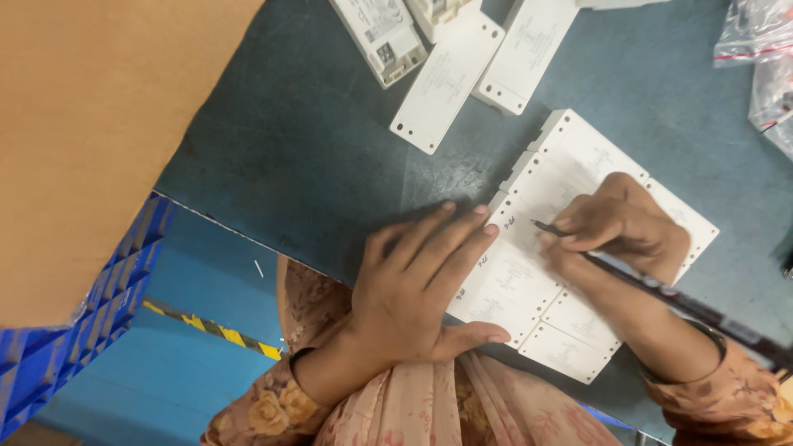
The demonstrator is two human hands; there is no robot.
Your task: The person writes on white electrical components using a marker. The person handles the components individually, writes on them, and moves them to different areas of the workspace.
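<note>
Tabletop [314, 140], dark grey, its near edge running diagonally; open room lies left of the work. Cardboard sheet [99, 124] overhangs far left. Two rows of white boxes [570, 165], side by side, run diagonally; four loose boxes [446, 83] lie above. Left hand [421, 285], fingers spread, presses flat on the rows' edge. Right hand [619, 223] pinches one black pen [652, 285], long axis diagonal, tip pointing upper left onto a box.

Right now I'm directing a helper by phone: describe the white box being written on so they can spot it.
On the dark table, find the block of flat white boxes lined up side by side. The box lies between the left hand and right hand. It alone has the pen tip on it.
</note>
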